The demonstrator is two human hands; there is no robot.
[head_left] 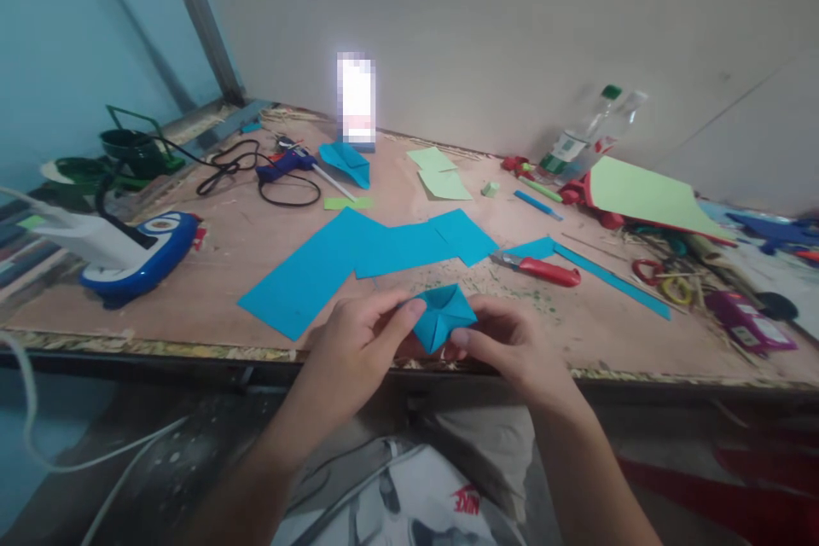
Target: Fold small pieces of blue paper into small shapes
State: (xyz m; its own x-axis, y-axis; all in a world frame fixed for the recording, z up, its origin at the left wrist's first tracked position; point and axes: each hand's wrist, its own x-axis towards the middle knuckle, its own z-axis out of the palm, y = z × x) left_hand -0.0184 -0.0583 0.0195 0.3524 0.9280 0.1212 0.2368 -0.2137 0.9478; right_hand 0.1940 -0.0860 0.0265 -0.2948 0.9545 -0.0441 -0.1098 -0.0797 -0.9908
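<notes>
Between both hands, just above the table's front edge, is a small folded blue paper piece (444,317) with creased flaps that meet near its middle. My left hand (368,333) grips its left corner, thumb on top. On the opposite side, my right hand (505,341) pinches the lower right edge, the thumb in front and the other fingers behind. Flat blue paper sheets (300,277) lie beyond the hands. A red-handled utility knife (547,270) rests to the right of them. Farther back lies another folded blue paper piece (345,164).
A blue glue gun (285,165) with its black cord lies at back left, near a blue power strip (141,260) with a white plug. A lit phone (357,102) stands by the wall. Bottles (569,145), green paper (653,196) and a purple box (748,322) are on the right.
</notes>
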